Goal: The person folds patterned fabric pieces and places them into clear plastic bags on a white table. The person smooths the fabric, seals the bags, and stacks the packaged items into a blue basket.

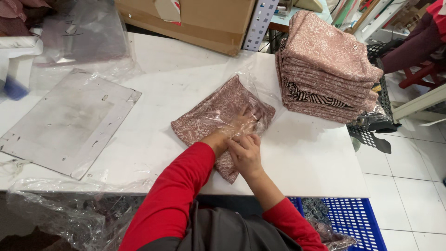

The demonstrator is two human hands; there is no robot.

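A folded pink patterned cloth (211, 111) lies on the white table (316, 158), partly inside a clear plastic bag (253, 86). My left hand (234, 125) is pushed into the bag's mouth and lies flat on the cloth. My right hand (245, 152) sits at the near edge of the bag and pinches the plastic film there. Both arms wear red sleeves.
A tall stack of folded pink cloths (325, 65) stands at the table's right end. A flat clear plastic board (69, 121) lies at the left. A cardboard box (200, 21) sits at the back. Crumpled plastic film (55, 214) and a blue crate (353, 221) are below the table's front edge.
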